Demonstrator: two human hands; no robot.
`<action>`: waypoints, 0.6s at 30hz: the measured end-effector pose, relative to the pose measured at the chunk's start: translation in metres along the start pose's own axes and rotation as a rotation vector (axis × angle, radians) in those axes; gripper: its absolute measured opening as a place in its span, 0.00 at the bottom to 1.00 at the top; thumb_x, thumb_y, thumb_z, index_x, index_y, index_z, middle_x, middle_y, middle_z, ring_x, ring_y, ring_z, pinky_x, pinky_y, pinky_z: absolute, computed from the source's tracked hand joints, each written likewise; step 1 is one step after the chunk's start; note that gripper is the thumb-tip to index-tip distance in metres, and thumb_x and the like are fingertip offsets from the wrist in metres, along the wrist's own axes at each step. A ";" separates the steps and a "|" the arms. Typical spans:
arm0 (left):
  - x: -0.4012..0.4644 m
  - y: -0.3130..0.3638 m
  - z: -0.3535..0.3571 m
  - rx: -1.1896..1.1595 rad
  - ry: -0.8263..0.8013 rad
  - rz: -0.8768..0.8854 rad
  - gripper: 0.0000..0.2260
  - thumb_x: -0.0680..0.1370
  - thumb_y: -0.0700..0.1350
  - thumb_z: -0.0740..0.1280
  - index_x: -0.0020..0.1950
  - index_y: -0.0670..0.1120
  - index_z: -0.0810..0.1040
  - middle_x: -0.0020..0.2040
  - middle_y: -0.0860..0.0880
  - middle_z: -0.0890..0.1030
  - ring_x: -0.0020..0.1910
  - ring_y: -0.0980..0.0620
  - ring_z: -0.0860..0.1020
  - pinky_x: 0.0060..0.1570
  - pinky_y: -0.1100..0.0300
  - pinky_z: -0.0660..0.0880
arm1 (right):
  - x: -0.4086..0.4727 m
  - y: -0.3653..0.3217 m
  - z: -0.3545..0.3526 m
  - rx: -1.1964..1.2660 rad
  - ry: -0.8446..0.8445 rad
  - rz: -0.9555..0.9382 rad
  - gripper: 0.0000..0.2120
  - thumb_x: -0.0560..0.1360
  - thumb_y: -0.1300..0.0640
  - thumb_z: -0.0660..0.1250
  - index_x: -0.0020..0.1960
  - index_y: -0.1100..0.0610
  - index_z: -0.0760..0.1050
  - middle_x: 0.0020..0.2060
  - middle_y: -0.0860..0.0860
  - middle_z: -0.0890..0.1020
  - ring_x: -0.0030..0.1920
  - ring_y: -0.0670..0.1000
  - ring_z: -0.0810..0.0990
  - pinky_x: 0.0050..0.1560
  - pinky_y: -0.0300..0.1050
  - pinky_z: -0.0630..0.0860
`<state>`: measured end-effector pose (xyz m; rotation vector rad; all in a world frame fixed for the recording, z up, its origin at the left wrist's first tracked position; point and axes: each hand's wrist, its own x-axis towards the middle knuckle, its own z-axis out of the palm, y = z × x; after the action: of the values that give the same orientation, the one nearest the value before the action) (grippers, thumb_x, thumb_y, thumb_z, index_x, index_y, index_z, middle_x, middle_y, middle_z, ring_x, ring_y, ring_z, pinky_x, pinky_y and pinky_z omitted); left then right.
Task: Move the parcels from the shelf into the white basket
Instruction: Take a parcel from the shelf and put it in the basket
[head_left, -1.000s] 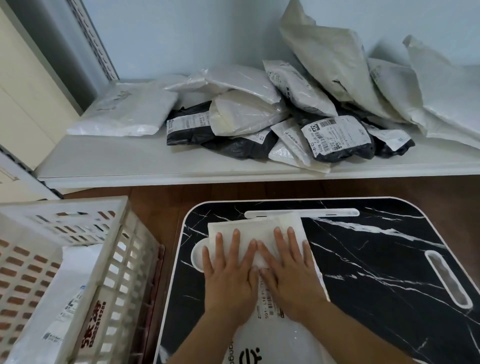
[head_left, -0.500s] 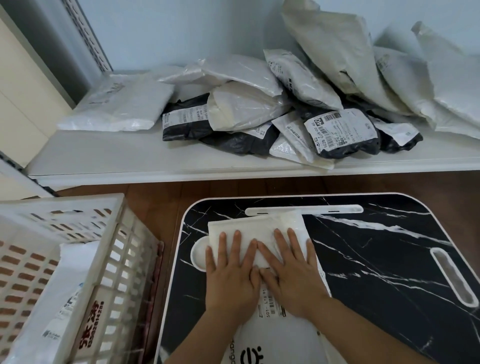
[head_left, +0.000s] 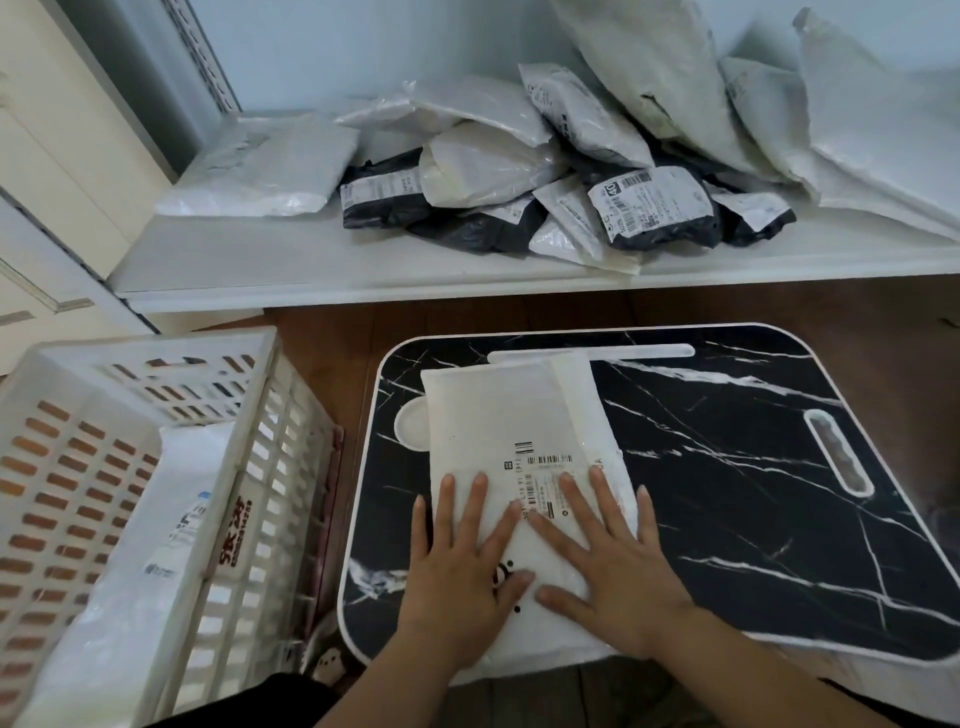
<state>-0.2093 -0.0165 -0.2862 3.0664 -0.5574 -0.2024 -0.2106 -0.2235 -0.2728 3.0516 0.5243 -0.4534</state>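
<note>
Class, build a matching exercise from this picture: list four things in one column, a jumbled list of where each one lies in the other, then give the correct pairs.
Things
1. White parcel under both hands
2. Black parcel with a "40" label
3. White basket
4. Parcel with a blue-marked label

Places
A. On the white shelf
B. Inside the basket
C. On the black marble-pattern tray table
D. On the floor, left of the tray table

Pairs: 1-C, 2-A, 3-D, 4-B
</note>
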 end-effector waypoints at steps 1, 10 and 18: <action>0.001 0.000 0.000 0.007 -0.030 0.000 0.30 0.79 0.68 0.47 0.76 0.54 0.59 0.78 0.44 0.58 0.75 0.36 0.55 0.66 0.37 0.55 | 0.001 -0.001 0.001 0.003 -0.027 0.012 0.35 0.74 0.26 0.49 0.76 0.41 0.57 0.76 0.56 0.60 0.74 0.64 0.59 0.62 0.71 0.54; 0.010 0.000 -0.022 -0.257 -0.154 -0.037 0.38 0.73 0.73 0.48 0.78 0.57 0.45 0.77 0.49 0.35 0.76 0.40 0.36 0.75 0.41 0.49 | 0.004 -0.002 -0.007 0.186 0.044 0.007 0.33 0.71 0.23 0.48 0.73 0.30 0.42 0.77 0.49 0.38 0.76 0.54 0.34 0.71 0.61 0.34; 0.038 -0.035 -0.086 -1.256 0.039 -0.823 0.24 0.72 0.44 0.73 0.66 0.46 0.70 0.59 0.48 0.77 0.53 0.46 0.79 0.56 0.46 0.78 | 0.048 -0.012 -0.066 1.354 0.217 0.646 0.38 0.73 0.53 0.72 0.76 0.42 0.55 0.64 0.54 0.75 0.57 0.58 0.78 0.54 0.59 0.78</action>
<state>-0.1506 0.0019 -0.2074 1.8501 0.6487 -0.3208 -0.1525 -0.1928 -0.2231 4.0998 -1.3334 -0.5828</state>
